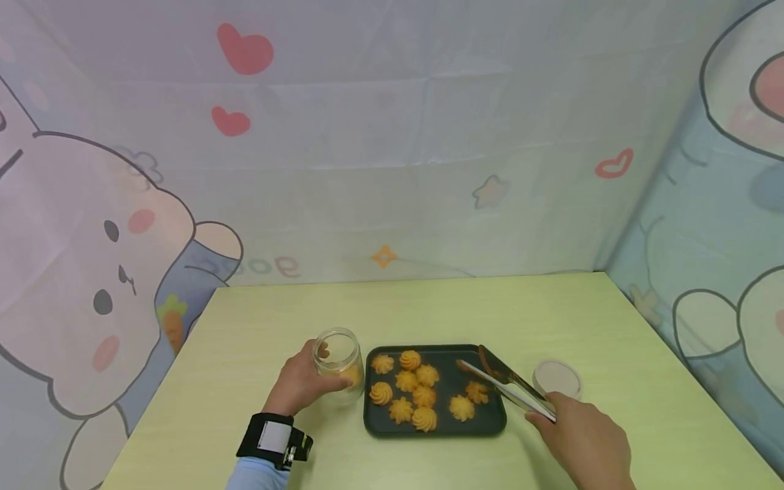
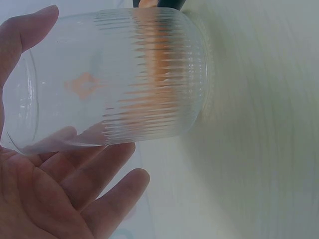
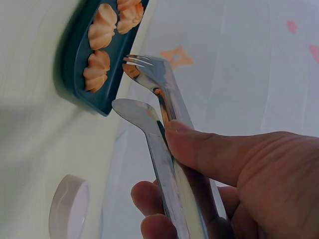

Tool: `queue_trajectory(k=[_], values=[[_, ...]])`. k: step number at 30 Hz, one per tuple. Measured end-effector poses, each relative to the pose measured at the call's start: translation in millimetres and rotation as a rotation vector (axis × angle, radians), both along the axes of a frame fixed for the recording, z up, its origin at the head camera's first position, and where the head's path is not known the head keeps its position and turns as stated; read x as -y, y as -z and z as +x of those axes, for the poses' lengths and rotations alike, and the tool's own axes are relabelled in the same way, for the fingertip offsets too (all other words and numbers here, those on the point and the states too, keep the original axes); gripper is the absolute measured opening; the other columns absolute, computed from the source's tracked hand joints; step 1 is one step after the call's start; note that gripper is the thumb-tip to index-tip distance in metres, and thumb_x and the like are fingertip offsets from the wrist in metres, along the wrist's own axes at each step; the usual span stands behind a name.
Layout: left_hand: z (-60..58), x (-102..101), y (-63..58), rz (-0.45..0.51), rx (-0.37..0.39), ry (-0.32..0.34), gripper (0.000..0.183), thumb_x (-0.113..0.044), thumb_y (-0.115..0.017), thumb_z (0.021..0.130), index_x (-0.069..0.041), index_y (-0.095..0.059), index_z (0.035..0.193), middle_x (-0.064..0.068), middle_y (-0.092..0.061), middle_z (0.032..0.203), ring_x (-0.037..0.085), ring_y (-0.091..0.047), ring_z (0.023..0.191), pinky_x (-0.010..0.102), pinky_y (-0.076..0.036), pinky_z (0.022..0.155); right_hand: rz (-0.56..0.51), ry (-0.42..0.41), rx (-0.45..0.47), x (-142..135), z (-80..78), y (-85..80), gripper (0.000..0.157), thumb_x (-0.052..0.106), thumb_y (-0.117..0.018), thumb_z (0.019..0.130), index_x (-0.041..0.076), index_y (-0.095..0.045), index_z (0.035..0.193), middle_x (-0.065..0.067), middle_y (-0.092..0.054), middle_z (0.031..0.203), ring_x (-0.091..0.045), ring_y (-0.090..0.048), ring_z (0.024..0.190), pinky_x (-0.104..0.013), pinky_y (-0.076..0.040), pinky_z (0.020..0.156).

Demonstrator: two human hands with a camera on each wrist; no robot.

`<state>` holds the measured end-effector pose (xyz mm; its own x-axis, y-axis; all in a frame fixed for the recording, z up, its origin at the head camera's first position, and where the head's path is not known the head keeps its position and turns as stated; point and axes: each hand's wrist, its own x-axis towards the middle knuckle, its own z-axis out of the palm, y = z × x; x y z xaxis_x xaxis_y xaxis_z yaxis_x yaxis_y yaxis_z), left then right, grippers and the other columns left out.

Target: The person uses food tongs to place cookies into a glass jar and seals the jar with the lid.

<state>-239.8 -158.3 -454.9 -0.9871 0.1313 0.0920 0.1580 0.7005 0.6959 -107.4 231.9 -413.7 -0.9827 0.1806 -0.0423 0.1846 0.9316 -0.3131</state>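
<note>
My left hand holds an upright clear glass jar left of the tray, thumb on the near side and fingers round the far side. Orange-gold pieces show through the ribbed lower wall of the jar in the left wrist view. My right hand grips metal tongs. Their spread tips, one forked, hang over the right part of a dark baking tray, with nothing between them. Several golden piped cookies lie on the tray, most of them toward its left half.
A round whitish lid lies on the pale yellow-green table, right of the tray and close to my right hand. A printed cloth with hearts and cartoon animals hangs behind the table.
</note>
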Motion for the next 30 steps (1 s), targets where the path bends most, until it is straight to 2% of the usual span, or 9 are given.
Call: queue_trajectory(k=[5,12,19,30], values=[[-0.7,-1,0.2,0.002,-0.002,-0.001,0.087,-0.042,-0.085,0.061,0.002,-0.049,0.126,0.021,-0.065,0.116,0.032,-0.06,0.099,0.051,-0.05,0.082,0.003,0.004,0.006,-3,4.0,4.8,0.043,0.052,-0.066,0.081,0.011,-0.064,0.095,-0.002,-0.063,0.062,-0.018,-0.052,0.049,-0.037,-0.037,0.04],[-0.9,-1,0.0,0.001,0.0,-0.004,0.085,-0.041,-0.086,0.06,0.002,-0.05,0.124,0.021,-0.065,0.116,0.032,-0.06,0.099,0.05,-0.05,0.081,-0.001,0.003,-0.013,-6,7.9,10.0,0.044,0.05,-0.069,0.079,0.011,-0.066,0.1,-0.003,-0.066,0.067,-0.018,-0.055,0.053,-0.037,-0.038,0.041],[0.4,-1,-0.9,0.003,-0.001,-0.003,0.084,-0.041,-0.085,0.061,0.002,-0.051,0.123,0.022,-0.065,0.116,0.032,-0.06,0.098,0.05,-0.051,0.08,0.009,0.002,-0.012,-5,7.0,14.1,0.041,0.045,-0.071,0.079,0.01,-0.067,0.1,-0.004,-0.067,0.068,-0.02,-0.056,0.054,-0.039,-0.04,0.042],[0.9,-1,-1.3,0.0,-0.002,-0.005,0.084,-0.041,-0.086,0.061,0.002,-0.05,0.124,0.022,-0.065,0.116,0.032,-0.06,0.098,0.05,-0.051,0.08,0.019,-0.004,0.022,3,2.9,16.9,0.039,0.04,-0.072,0.079,0.008,-0.067,0.101,-0.002,-0.064,0.064,-0.019,-0.052,0.051,-0.039,-0.041,0.042]])
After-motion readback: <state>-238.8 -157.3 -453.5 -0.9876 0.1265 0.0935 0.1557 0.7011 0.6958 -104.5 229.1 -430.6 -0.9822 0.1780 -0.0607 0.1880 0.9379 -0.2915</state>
